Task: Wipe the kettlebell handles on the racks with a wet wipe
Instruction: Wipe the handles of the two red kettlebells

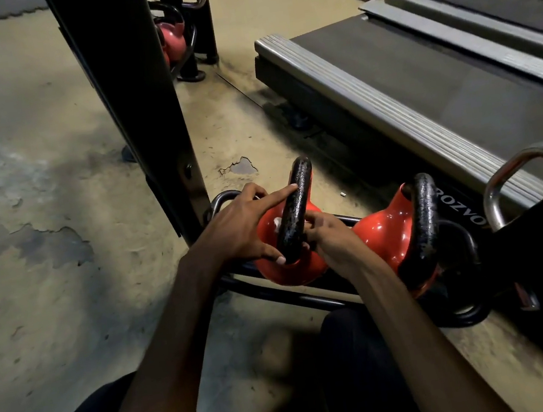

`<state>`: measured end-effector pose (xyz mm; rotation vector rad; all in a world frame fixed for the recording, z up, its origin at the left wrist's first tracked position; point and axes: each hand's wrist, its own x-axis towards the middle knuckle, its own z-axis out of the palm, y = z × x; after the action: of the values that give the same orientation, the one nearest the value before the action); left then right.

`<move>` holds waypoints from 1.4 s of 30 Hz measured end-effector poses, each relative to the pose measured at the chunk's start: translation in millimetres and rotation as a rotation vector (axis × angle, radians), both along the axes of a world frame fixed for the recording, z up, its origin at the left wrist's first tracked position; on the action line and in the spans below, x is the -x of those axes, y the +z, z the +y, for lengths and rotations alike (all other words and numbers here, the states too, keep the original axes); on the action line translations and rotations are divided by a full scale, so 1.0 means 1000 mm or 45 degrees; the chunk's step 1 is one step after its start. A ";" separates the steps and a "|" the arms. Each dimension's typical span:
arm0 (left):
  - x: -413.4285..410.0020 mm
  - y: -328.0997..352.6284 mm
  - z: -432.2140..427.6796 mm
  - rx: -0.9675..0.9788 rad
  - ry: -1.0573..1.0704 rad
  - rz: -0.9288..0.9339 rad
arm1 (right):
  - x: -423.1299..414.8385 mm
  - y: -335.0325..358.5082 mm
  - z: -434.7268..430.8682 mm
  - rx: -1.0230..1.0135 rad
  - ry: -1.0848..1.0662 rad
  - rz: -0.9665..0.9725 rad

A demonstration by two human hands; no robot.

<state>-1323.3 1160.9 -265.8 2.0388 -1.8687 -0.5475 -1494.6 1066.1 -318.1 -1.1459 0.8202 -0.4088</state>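
Note:
A red kettlebell (294,272) with a black handle (297,199) sits on a low black rack (274,293) just in front of me. My left hand (245,230) grips the handle from the left, index finger laid along it and thumb at its base. My right hand (329,236) presses on the handle's right side with its fingers curled through the loop. A scrap of white wet wipe (277,222) shows inside the loop at those fingertips. A second red kettlebell (387,228) stands untouched to the right on the same rack.
A black upright post (135,102) rises just left of the rack. A treadmill deck (419,82) runs along the right. A chrome handle (527,165) stands at the right edge. More pink kettlebells (171,35) sit on a far rack. My knees are below.

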 end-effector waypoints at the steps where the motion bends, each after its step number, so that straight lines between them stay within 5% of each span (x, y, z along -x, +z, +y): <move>1: 0.000 0.000 0.000 -0.003 -0.002 -0.010 | 0.000 0.001 0.000 -0.022 0.023 -0.016; 9: 0.002 0.001 0.000 -0.020 0.007 -0.024 | -0.002 0.005 -0.008 -0.366 -0.107 -0.196; 21: 0.002 0.001 0.000 -0.009 0.004 -0.032 | -0.013 0.015 0.006 -0.318 -0.280 -0.090; 27: 0.002 0.002 0.000 -0.017 0.012 -0.047 | -0.038 0.026 -0.030 -0.691 -0.471 0.100; 34: 0.002 0.000 0.000 -0.001 0.003 -0.045 | -0.040 0.032 -0.044 -0.742 -0.619 0.100; 42: 0.002 -0.001 -0.001 -0.003 0.006 -0.041 | -0.021 0.023 -0.036 -0.095 -0.893 -0.103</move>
<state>-1325.6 1159.5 -267.2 2.0647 -1.8820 -0.5189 -1473.4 1030.1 -295.6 -0.7387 1.1464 -0.9858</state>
